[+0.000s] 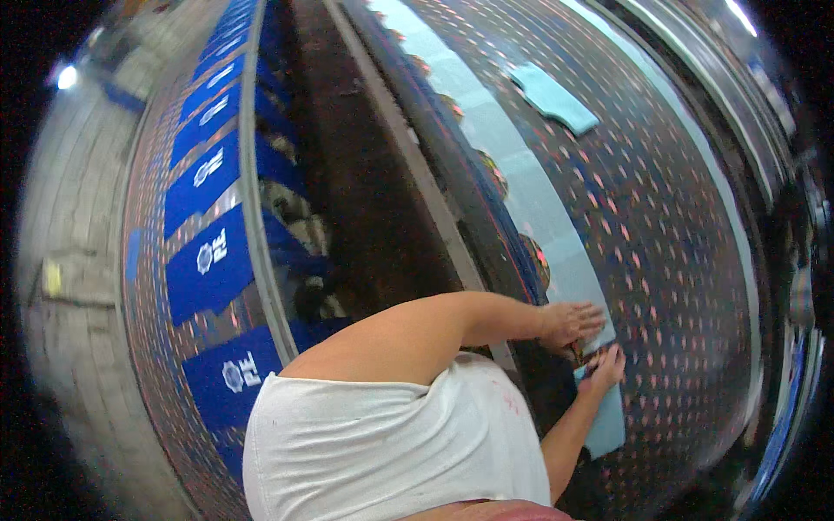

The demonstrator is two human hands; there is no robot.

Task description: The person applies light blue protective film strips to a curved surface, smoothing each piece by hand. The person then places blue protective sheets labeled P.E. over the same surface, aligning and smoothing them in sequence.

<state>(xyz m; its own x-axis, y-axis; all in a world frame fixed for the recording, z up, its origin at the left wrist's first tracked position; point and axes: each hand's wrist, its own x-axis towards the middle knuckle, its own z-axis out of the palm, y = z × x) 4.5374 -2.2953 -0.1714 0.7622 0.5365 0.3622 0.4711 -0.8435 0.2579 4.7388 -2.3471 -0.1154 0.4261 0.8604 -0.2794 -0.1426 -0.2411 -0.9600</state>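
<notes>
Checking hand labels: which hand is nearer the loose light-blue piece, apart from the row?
Left. In the picture, the left hand lies on the light-blue row, below the loose light-blue piece; the right hand sits lower, farther from the piece.

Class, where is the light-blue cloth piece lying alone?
Head view, upper right: that piece lies on the dark speckled table, right of the light-blue cloth row.
</notes>
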